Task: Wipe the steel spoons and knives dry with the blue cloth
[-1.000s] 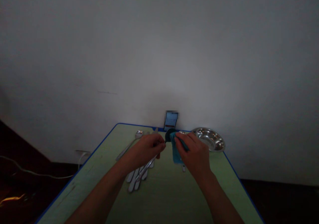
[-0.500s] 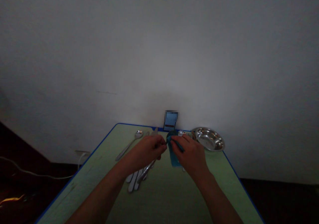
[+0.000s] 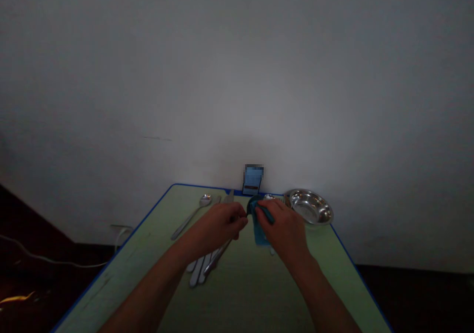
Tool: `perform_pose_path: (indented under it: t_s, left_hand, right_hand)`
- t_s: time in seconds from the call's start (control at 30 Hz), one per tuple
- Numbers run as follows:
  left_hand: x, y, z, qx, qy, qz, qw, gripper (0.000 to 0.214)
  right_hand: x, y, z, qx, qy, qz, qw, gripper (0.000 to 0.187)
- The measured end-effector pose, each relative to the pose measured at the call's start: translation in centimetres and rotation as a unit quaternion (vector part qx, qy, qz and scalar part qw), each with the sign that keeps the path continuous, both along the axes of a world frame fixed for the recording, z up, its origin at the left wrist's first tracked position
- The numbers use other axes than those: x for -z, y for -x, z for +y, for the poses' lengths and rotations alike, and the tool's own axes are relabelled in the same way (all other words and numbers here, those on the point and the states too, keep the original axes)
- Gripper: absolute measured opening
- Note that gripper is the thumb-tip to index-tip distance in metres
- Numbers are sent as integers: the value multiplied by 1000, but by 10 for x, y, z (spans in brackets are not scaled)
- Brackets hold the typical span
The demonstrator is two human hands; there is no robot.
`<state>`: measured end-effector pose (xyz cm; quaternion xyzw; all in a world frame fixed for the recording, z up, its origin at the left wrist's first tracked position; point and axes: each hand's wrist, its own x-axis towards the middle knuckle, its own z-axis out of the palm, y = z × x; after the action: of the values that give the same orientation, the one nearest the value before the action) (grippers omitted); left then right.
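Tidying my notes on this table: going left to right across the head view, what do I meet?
Spoon, left hand, teal cloth, right hand, steel bowl.

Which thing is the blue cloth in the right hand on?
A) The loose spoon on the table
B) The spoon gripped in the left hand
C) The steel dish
B: the right hand pinches the blue cloth over the dark head of the spoon gripped in the left hand, while the steel dish and the loose spoon lie apart from it.
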<state>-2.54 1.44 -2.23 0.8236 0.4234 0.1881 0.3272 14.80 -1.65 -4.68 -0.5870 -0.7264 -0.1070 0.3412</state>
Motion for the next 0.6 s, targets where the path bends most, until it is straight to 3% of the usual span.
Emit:
perform_pose_path:
  t_s: [0.6]
  left_hand:
    - [5, 3, 3, -16, 18, -12, 1000, 21]
  right_hand:
    - [-4, -4, -1, 28, -17, 31, 999, 17]
